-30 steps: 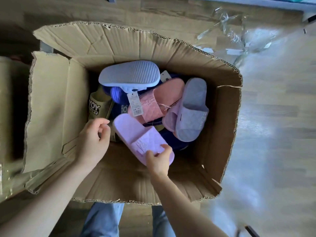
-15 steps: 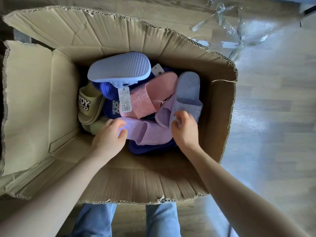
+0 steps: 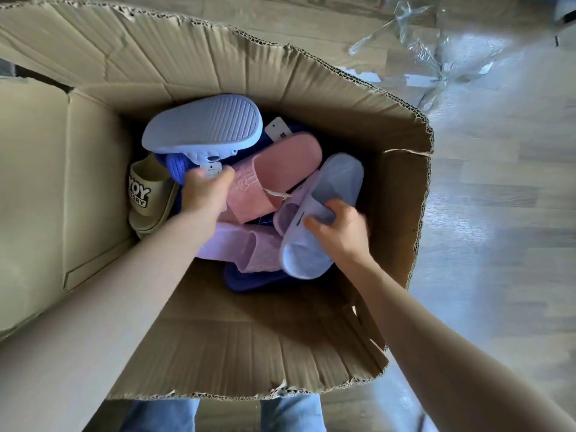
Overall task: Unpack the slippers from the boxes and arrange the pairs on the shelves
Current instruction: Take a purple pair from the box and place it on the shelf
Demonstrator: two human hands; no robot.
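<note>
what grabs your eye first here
An open cardboard box fills the view, its bottom heaped with colour: a pale blue slipper sole-up at the back, a pink slipper in the middle. The right hand grips a pale lavender slipper on the right; the left hand is at a paper tag.

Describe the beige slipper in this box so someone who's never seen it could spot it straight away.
Inside the open cardboard box, look along the left wall, just left of the left hand. The beige slipper lies wedged there against the cardboard. It alone carries bold white YOY lettering on its strap; its neighbours are blue, pink and lilac.
</note>
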